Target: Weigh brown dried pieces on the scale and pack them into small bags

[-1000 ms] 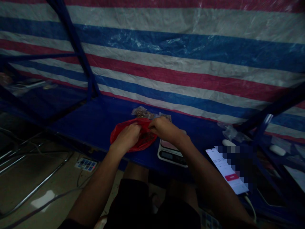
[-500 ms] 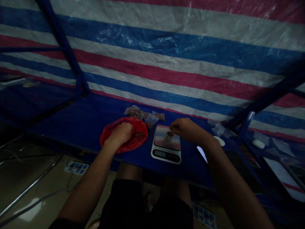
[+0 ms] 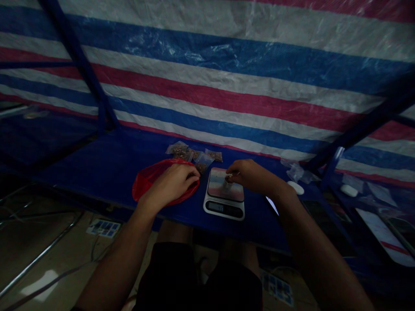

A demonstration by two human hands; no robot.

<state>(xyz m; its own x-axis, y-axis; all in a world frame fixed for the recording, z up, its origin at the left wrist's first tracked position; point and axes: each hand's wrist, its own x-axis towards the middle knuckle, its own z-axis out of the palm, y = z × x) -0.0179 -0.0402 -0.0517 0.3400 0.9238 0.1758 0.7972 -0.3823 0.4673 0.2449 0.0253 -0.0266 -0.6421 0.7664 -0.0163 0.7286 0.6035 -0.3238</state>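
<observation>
Left hand point(image 3: 170, 185) curled over a red plastic bag point(image 3: 145, 183), just left of the digital kitchen scale point(image 3: 223, 208); I can't tell if it's gripping. Right hand point(image 3: 249, 175) pinching a small brown clump point(image 3: 231, 177) just above the scale's platform, fingertips together. Too dark for me to resolve the clump further. Clear plastic bags of brown bits point(image 3: 203, 162) lie just behind the scale on the blue tabletop point(image 3: 81, 160).

A makeshift packing stall or small workroom: a striped red, white and blue tarpaulin point(image 3: 207, 73) hangs on a blue metal frame point(image 3: 78, 65) behind a blue-topped table point(image 3: 81, 172) holding a digital scale point(image 3: 223, 207) and small plastic bags point(image 3: 191, 155), above a tiled floor point(image 3: 39, 242) with a power strip point(image 3: 103, 228).
</observation>
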